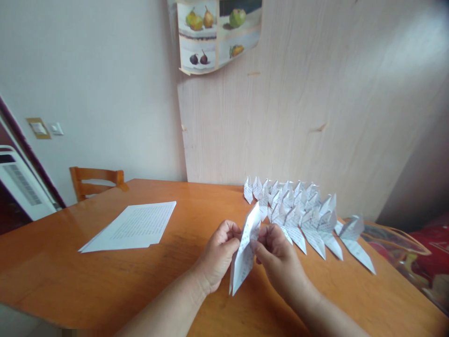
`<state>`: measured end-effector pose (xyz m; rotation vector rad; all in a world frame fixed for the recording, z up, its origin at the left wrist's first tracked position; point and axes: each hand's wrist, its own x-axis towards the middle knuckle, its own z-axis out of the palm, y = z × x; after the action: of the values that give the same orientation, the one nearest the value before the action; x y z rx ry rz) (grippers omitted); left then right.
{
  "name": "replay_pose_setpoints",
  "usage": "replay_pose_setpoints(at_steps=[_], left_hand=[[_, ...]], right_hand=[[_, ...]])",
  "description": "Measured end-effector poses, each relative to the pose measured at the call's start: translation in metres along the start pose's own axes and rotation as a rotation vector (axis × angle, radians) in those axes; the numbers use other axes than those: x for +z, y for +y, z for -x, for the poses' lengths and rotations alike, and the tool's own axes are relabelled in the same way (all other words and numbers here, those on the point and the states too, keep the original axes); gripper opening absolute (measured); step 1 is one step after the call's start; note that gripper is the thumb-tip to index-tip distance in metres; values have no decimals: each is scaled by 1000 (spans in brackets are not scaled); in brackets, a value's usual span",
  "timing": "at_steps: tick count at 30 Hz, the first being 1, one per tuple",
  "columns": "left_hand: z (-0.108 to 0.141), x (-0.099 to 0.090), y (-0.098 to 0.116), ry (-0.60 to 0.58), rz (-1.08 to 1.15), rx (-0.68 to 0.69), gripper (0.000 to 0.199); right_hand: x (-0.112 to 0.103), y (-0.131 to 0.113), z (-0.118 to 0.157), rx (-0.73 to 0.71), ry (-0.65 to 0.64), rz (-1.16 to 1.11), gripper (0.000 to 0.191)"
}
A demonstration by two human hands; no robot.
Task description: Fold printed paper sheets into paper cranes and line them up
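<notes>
A folded sheet of printed paper (246, 255) is held up over the table, its long pointed shape tilted and its layers parted a little at the lower end. My left hand (221, 250) pinches its left side between thumb and fingers. On the other side, my right hand (277, 249) grips the paper with the thumb in front and the fingers curled behind. Just beyond my right hand stand several folded paper figures (293, 216) in rows, with upright points and flat tails. The fingertips behind the paper are partly hidden.
A stack of printed sheets (140, 228) lies on the left of the wooden table (115, 281). Behind the table's far left edge is a wooden chair (96, 176). Red and clear plastic items (417, 248) lie beyond the right edge. A fruit poster (219, 35) hangs on the wall.
</notes>
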<state>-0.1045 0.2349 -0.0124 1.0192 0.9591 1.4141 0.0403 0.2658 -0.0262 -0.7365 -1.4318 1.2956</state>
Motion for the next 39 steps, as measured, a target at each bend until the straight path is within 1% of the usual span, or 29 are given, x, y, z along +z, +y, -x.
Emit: replay_pose_setpoints(at_steps=[2, 4, 7, 10, 13, 15, 19, 22, 26, 28, 32, 35, 39], left_hand=[[-1, 0, -3, -5, -37, 19, 14], [-1, -1, -6, -11, -69, 13, 9], [-2, -2, -8, -7, -92, -6, 7], [-2, -1, -8, 7, -129, 4, 7], [-2, 0, -9, 18, -172, 27, 11], [-3, 0, -11, 10, -186, 40, 15], [-3, 0, -14, -32, -165, 65, 16], [-3, -2, -15, -6, -182, 85, 14], [-2, -4, -14, 38, -285, 109, 13], [-2, -4, -13, 42, -306, 113, 13], [-1, -4, -10, 4, -271, 104, 14], [-1, -3, -10, -19, -228, 73, 14], [-1, -1, -10, -5, -166, 49, 14]], right_hand=[[-1, 2, 1, -60, -28, 79, 18], [-2, 2, 2, -88, -50, 152, 13], [-4, 0, 3, -60, -77, 212, 4], [-5, -1, 2, -10, -119, 261, 9], [-6, -1, 1, 10, -130, 291, 23], [-5, -1, 2, 13, -121, 285, 28], [-2, -3, 3, 20, -117, 233, 26], [-1, -4, 3, 51, -104, 211, 25], [-2, -2, 1, 92, -1, 208, 30], [-3, -1, 0, 109, -3, 222, 32], [-3, -4, -1, 132, -51, 208, 31], [-2, -10, -1, 155, -42, 155, 29], [1, -16, 0, 163, -22, 93, 29]])
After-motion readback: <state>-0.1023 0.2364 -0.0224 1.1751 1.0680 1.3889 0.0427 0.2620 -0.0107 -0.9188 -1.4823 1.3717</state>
